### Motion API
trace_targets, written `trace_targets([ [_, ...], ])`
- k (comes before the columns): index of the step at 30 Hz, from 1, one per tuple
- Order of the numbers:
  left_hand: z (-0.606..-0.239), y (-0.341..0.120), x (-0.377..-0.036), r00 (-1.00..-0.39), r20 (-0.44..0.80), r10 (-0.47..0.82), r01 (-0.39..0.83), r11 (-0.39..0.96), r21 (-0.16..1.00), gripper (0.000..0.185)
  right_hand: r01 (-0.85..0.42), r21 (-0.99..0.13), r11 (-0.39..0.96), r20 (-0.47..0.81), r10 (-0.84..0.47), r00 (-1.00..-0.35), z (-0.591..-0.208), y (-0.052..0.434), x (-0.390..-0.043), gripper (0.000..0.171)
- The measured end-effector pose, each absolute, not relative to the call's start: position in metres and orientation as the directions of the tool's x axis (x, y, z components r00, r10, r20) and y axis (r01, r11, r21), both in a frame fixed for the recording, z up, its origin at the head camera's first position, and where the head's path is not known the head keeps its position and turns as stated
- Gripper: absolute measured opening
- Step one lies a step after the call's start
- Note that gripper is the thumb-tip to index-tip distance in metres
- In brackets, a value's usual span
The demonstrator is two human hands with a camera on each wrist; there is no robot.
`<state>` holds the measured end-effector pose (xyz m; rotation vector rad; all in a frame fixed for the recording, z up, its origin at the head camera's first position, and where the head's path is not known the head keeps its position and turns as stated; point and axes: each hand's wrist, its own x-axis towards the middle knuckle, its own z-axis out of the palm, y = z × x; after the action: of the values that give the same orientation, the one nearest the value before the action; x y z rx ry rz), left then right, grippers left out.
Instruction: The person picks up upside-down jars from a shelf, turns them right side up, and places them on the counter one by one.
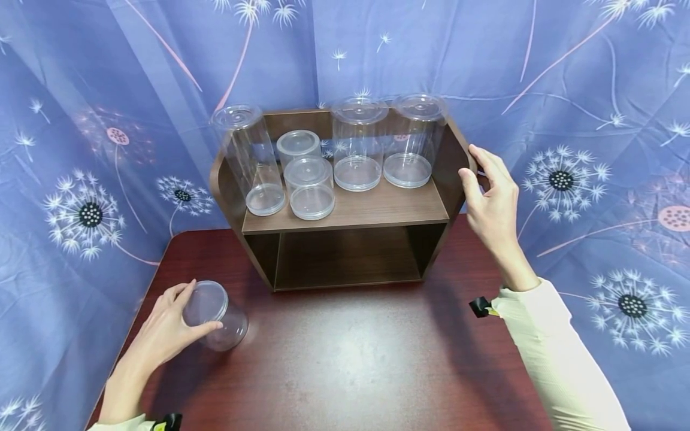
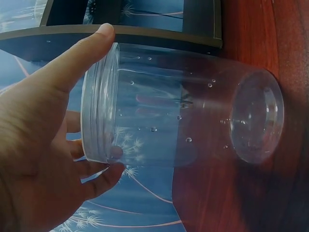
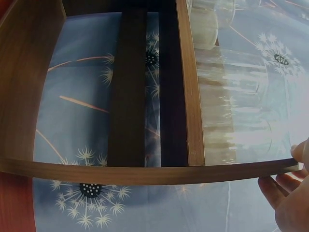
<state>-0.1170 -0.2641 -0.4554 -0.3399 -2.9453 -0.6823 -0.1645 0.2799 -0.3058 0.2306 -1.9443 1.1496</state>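
My left hand (image 1: 202, 306) grips a clear plastic jar (image 1: 218, 316) that lies tilted on the dark red table (image 1: 350, 347) at the front left. In the left wrist view the thumb (image 2: 82, 53) lies over the jar's (image 2: 183, 111) threaded rim, with the fingers under it and the jar's base pointing away. My right hand (image 1: 473, 167) holds the right side panel of a brown wooden shelf (image 1: 390, 206), thumb in front and fingers behind. In the right wrist view its fingertips (image 3: 270, 186) curl at the panel's edge (image 3: 145, 173).
On the shelf's upper board stand a tall clear jar (image 1: 250, 158) at the left, two short lidded jars (image 1: 308, 176) stacked front to back, and two tall jars (image 1: 357, 143) (image 1: 412, 140) to the right. The lower compartment (image 1: 345, 257) holds nothing. A blue dandelion-print cloth (image 1: 81, 149) surrounds the table.
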Motion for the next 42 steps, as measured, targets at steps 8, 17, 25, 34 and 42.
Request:
trace_targets([
  [8,-0.456,-0.265,-0.115,-0.977,0.12,0.177,0.212,0.873,0.439,0.116,-0.527,-0.627,0.573,0.744,0.24,-0.624,-0.308,0.28,-0.167,0.035],
  [17,-0.445,-0.268,-0.119,-0.972,0.152,0.18,0.232,0.835,0.499,0.1,-0.527,-0.622,0.579,0.749,0.244,-0.616,-0.308,0.278,-0.166,0.034],
  [25,-0.421,-0.269,-0.127,-0.95,0.256,0.179,0.293,0.795,0.531,0.089,-0.528,-0.626,0.574,0.747,0.248,-0.617,-0.306,0.277,-0.163,0.034],
  [34,-0.374,-0.257,-0.14,-0.928,0.334,0.167,0.333,0.774,0.538,0.08,-0.521,-0.631,0.575,0.741,0.249,-0.623,-0.305,0.277,-0.163,0.035],
  [42,-0.322,-0.237,-0.159,-0.918,0.368,0.149,0.366,0.676,0.639,0.075,-0.516,-0.631,0.579,0.741,0.252,-0.623,-0.306,0.277,-0.164,0.035],
])
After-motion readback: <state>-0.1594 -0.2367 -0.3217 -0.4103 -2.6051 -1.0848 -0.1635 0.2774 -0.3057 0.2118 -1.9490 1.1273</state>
